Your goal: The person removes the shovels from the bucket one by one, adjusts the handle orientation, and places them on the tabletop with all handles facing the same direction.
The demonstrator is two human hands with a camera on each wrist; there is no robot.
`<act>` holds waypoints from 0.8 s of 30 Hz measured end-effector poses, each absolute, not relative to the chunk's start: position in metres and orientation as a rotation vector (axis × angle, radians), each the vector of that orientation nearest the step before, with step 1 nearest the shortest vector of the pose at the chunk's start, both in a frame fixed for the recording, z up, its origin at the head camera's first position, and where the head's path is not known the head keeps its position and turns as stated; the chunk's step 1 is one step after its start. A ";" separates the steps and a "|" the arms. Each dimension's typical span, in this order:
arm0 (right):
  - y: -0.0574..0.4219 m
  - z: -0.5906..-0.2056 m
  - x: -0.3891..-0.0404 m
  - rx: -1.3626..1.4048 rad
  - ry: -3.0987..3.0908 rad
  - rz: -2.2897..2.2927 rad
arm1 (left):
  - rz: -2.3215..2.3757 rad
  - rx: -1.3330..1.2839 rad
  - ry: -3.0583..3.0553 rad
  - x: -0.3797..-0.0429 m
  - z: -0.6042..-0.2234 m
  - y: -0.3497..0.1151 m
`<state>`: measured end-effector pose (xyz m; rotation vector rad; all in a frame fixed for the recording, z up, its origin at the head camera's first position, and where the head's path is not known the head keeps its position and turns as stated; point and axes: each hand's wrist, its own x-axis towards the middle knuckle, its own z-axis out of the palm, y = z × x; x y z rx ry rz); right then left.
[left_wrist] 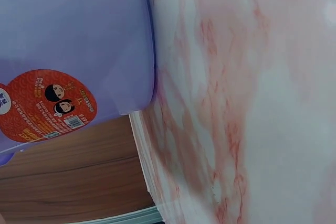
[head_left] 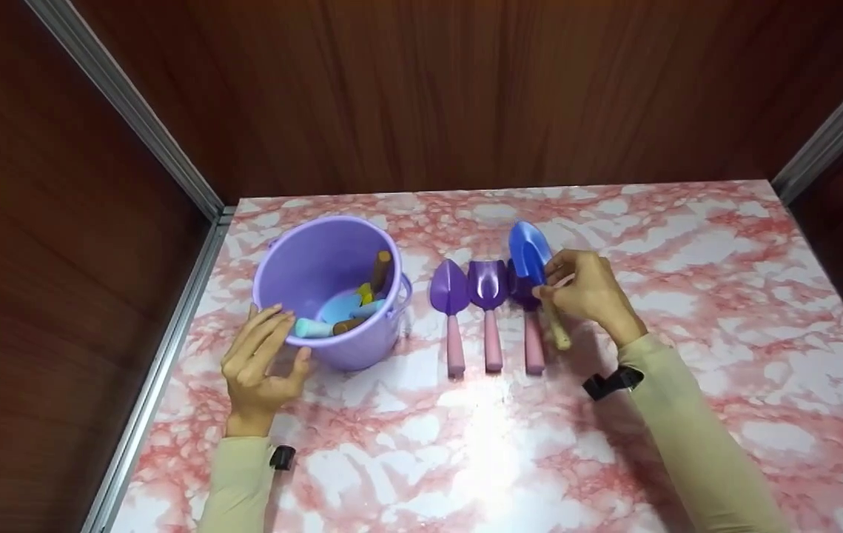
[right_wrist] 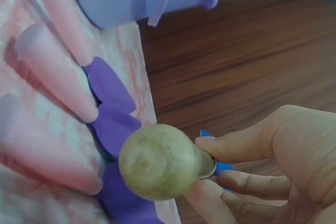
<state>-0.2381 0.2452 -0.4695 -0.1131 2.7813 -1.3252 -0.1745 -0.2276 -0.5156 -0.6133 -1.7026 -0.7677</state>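
Observation:
My right hand [head_left: 591, 289] pinches a small blue hand trowel [head_left: 527, 240] where its blade meets the pale wooden handle [right_wrist: 155, 162]. The trowel is held above the rightmost of three purple garden tools with pink handles. These are a pointed trowel [head_left: 450, 287], a square-ended scoop [head_left: 493, 344] and a third tool [head_left: 533, 348], partly covered by the blue one. On the left, my left hand [head_left: 258, 374] rests against the rim of a purple bucket [head_left: 365, 355], fingers extended. Inside it lie a turquoise handle [head_left: 312, 328], brown handles and light-blue and yellow pieces.
Everything stands on a red-and-white marbled tabletop [head_left: 421, 444]. Brown wood-grain panels [head_left: 465, 96] enclose it at the back and both sides, with metal strips [head_left: 147, 133] at the corners. A red round label [left_wrist: 52, 106] is on the bucket's side.

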 end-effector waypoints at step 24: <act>0.289 -0.513 -0.226 0.102 2.731 -1.310 | -0.751 -0.606 -1.687 -0.175 -0.514 -0.227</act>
